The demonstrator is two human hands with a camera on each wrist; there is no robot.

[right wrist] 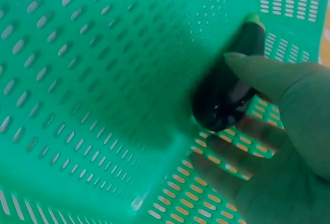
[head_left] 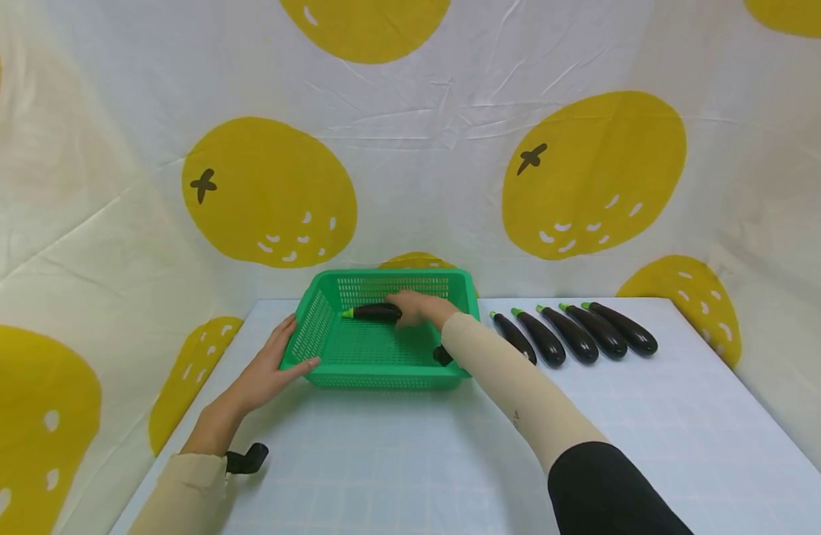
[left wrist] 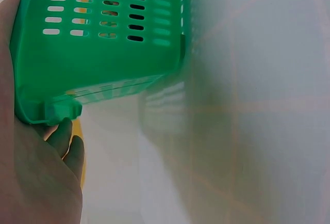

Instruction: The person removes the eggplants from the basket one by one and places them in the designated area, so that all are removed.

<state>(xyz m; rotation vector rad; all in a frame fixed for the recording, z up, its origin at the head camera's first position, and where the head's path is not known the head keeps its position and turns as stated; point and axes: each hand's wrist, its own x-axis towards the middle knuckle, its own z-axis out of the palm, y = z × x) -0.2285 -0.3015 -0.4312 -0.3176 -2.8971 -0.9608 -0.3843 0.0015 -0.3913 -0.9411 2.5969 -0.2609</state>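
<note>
A green plastic basket (head_left: 383,370) with slotted walls stands at the back of the table. My left hand (head_left: 266,371) holds its near left corner, thumb over the front rim and fingers along the outer left side; in the left wrist view the fingertips (left wrist: 75,149) show just under the rim. Inside the basket, my right hand (head_left: 420,306) grips a dark eggplant (head_left: 372,312) by its blunt end, the green stem pointing left. In the right wrist view the thumb lies across the eggplant (right wrist: 229,87), with the other fingers behind it, close to the basket's wall.
To the right of the basket, several glossy eggplants (head_left: 579,334) lie in a slanted row, stems toward the back. A pale checked cloth covers the table (head_left: 383,461). Behind it hangs a white sheet (head_left: 423,186) printed with yellow fruit.
</note>
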